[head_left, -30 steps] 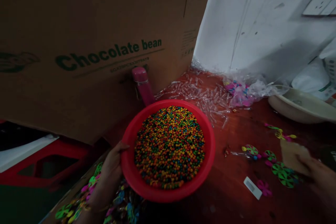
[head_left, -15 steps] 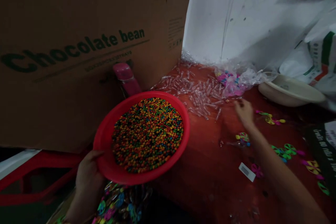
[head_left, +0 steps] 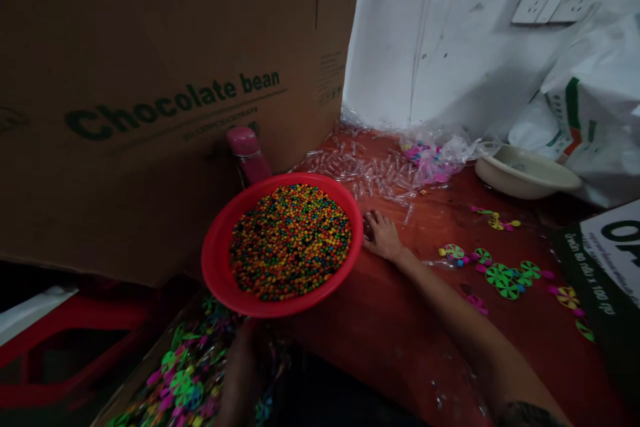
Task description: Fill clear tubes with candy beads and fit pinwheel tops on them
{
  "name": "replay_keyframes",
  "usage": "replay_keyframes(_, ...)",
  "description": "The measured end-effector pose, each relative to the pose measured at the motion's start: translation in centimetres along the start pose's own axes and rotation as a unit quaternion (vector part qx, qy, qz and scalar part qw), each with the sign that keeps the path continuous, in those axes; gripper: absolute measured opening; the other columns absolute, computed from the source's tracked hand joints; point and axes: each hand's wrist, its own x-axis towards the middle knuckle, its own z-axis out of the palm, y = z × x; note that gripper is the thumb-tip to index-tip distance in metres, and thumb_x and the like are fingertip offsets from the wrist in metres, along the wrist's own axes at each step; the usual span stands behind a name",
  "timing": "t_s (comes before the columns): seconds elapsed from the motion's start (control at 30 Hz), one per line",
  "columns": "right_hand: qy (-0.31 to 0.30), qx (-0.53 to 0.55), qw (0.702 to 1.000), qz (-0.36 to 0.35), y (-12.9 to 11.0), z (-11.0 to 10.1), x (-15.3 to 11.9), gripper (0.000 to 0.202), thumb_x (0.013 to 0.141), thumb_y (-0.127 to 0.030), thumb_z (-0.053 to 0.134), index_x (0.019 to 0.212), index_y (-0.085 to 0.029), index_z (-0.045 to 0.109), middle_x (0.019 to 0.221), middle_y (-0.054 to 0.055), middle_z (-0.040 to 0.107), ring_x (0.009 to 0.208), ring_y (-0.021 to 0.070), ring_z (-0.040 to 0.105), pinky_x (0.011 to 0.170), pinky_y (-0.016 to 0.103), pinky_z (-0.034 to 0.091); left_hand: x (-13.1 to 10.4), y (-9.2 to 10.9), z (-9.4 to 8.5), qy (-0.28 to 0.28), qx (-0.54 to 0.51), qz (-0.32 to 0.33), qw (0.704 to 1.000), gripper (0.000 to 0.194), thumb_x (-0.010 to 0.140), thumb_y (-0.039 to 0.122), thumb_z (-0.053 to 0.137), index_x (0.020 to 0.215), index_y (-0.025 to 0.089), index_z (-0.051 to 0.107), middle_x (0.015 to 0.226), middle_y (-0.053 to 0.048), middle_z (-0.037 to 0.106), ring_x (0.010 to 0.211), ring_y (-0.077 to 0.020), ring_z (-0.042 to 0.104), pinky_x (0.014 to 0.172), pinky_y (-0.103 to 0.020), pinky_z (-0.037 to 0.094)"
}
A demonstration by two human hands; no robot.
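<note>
Holding many small multicoloured chocolate beans (head_left: 291,240), the round red basin (head_left: 217,265) sits tilted at the red table (head_left: 400,320)'s near-left edge, before the "Chocolate bean" carton (head_left: 165,100). The right hand (head_left: 383,237), half a second ago out by the clear tubes (head_left: 373,170), now lies flat beside the rim, fingers unclenched. The left hand is hidden beneath the basin; its grip cannot be told.
</note>
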Motion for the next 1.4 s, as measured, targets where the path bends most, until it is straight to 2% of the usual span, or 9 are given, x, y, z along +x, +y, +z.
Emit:
replay_keyframes(0.17,-0.034,0.058,0.988,-0.140,1.1,-0.2,-4.5,0.079,0.074,-0.061,0.051,0.136,-0.014,0.036,0.140,0.018,0.034,0.122,0.0326,0.038,0.098,0.047,0.031,-4.2,4.2,5.8,-0.258,0.071,0.194,0.944,0.024,0.083,0.034,0.043,0.078,0.019,0.061,0.072,-0.003,0.064,0.067,-0.0162,0.059,0.064,-0.027,0.049)
replay_keyframes(0.27,-0.040,0.100,0.979,-0.172,1.7,0.0,-6.1,0.083,0.074,-0.059,0.053,0.139,-0.013,0.031,0.140,0.017,0.035,0.125,0.0313,0.036,0.101,0.048,0.027,-2.7,7.7,9.2,-0.232,0.179,0.364,0.884,0.032,0.079,0.025,0.046,0.108,0.017,0.058,0.109,-0.013,0.060,0.102,-0.0247,0.054,0.089,-0.040,0.044)
replay_keyframes(0.37,-0.028,0.142,0.975,-0.171,2.6,0.1,-7.3,0.093,0.069,-0.055,0.061,0.141,-0.012,0.022,0.138,0.018,0.038,0.127,0.0299,0.035,0.102,0.047,0.026,0.1,9.9,12.6,-0.235,0.229,0.416,0.848,0.068,0.068,0.016,0.055,0.133,0.016,0.036,0.143,-0.015,0.030,0.133,-0.0285,0.024,0.109,-0.044,0.022)
replay_keyframes(0.57,-0.031,0.108,0.984,-0.135,5.2,-2.0,-9.1,0.105,0.058,-0.053,0.068,0.142,-0.011,0.021,0.138,0.021,0.037,0.125,0.0341,0.035,0.100,0.051,0.024,2.9,12.1,17.1,-0.278,0.318,0.354,0.834,0.095,0.059,0.018,0.066,0.140,0.017,0.017,0.150,-0.016,0.006,0.138,-0.0322,0.003,0.110,-0.052,0.009)
replay_keyframes(0.67,-0.063,0.054,0.990,-0.113,5.4,-3.1,-9.8,0.093,0.062,-0.051,0.065,0.138,-0.008,0.031,0.135,0.022,0.041,0.122,0.0346,0.037,0.099,0.049,0.023,3.7,12.8,18.3,-0.291,0.332,0.291,0.849,0.094,0.057,0.023,0.069,0.138,0.013,0.023,0.146,-0.021,0.017,0.135,-0.0375,0.012,0.107,-0.056,0.016)
replay_keyframes(0.8,-0.079,-0.002,0.993,-0.085,4.7,-3.5,-10.4,0.063,0.074,-0.037,0.054,0.130,-0.011,0.044,0.131,0.016,0.047,0.118,0.0295,0.039,0.098,0.042,0.024,4.8,12.8,19.0,-0.280,0.317,0.280,0.862,0.069,0.064,0.019,0.063,0.128,0.015,0.038,0.127,-0.018,0.042,0.119,-0.0335,0.039,0.094,-0.046,0.039)
replay_keyframes(0.97,-0.086,-0.043,0.995,-0.034,4.1,-3.9,-10.4,0.039,0.089,-0.027,0.034,0.116,-0.013,0.056,0.114,0.015,0.059,0.105,0.0264,0.049,0.089,0.038,0.030,4.9,12.1,19.5,-0.262,0.285,0.272,0.881,0.054,0.063,0.010,0.061,0.116,0.013,0.049,0.113,-0.016,0.048,0.109,-0.0312,0.043,0.090,-0.042,0.041)
replay_keyframes(1.13,-0.079,-0.040,0.996,0.021,5.2,-5.3,-10.9,0.042,0.091,-0.036,0.032,0.123,-0.016,0.050,0.112,0.013,0.062,0.097,0.0241,0.057,0.081,0.033,0.037,4.8,11.0,19.6,-0.239,0.197,0.234,0.922,0.030,0.072,0.003,0.048,0.099,0.009,0.058,0.108,-0.018,0.051,0.111,-0.0319,0.043,0.093,-0.045,0.039)
replay_keyframes(1.4,-0.122,-0.056,0.989,0.065,4.1,-7.4,-12.3,0.038,0.089,-0.028,0.033,0.120,-0.010,0.043,0.099,0.016,0.066,0.085,0.0246,0.063,0.066,0.030,0.041,5.7,9.9,19.8,-0.222,-0.104,0.135,0.960,0.033,0.075,0.006,0.051,0.106,0.014,0.055,0.104,-0.010,0.062,0.096,-0.0193,0.059,0.089,-0.035,0.046)
